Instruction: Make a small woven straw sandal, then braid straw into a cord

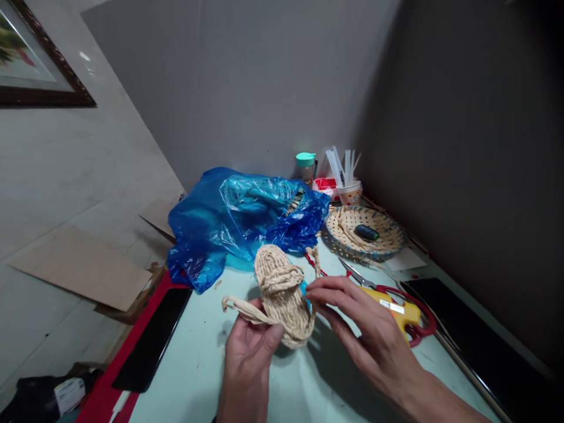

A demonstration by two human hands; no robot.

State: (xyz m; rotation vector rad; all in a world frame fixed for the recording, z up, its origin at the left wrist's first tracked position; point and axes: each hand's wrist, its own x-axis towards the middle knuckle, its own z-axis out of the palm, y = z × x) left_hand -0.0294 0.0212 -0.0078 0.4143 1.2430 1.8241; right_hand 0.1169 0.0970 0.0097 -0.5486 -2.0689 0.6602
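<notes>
A small woven straw sandal with a strap across its front is held up over the table. My left hand grips its near end, thumb on top, and a loose straw strand sticks out leftward past the thumb. At the sandal's right edge, my right hand has its fingertips closed around a twisted straw cord that rises above them. What lies between those fingertips is partly hidden. Red-handled scissors and a yellow tool lie beyond my right hand.
A crumpled blue plastic bag fills the back left. A woven basket holding a dark thread spool stands at the back right, before a paper cup of sticks. One black phone lies left; a dark flat object lies right.
</notes>
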